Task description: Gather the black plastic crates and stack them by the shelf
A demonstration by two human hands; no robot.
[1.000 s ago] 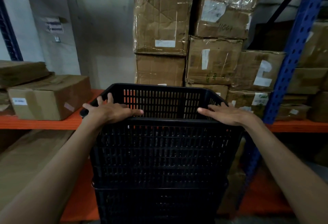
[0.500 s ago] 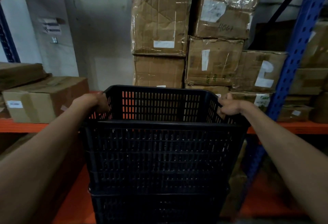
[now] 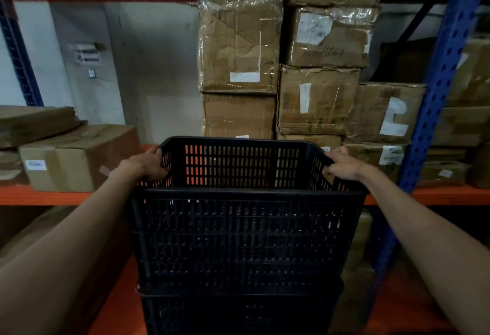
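Observation:
A black slatted plastic crate (image 3: 244, 239) stands upright straight ahead, on top of another black crate (image 3: 238, 313) whose wall shows beneath it. My left hand (image 3: 144, 163) grips the top crate's left rim near the far corner. My right hand (image 3: 343, 165) grips the right rim at the matching spot. The stack stands right in front of the shelf (image 3: 47, 196) with its orange beams. The inside of the top crate looks empty.
Taped cardboard boxes (image 3: 315, 98) are piled high on the shelf behind the crates. A lower box (image 3: 77, 157) lies on the left of the shelf. A blue perforated rack post (image 3: 434, 101) rises at the right. More cartons fill the lower level.
One second ago both hands lay flat on the near rim. They have slid outward and back to the side rims and closed on them. The crate looks barely moved.

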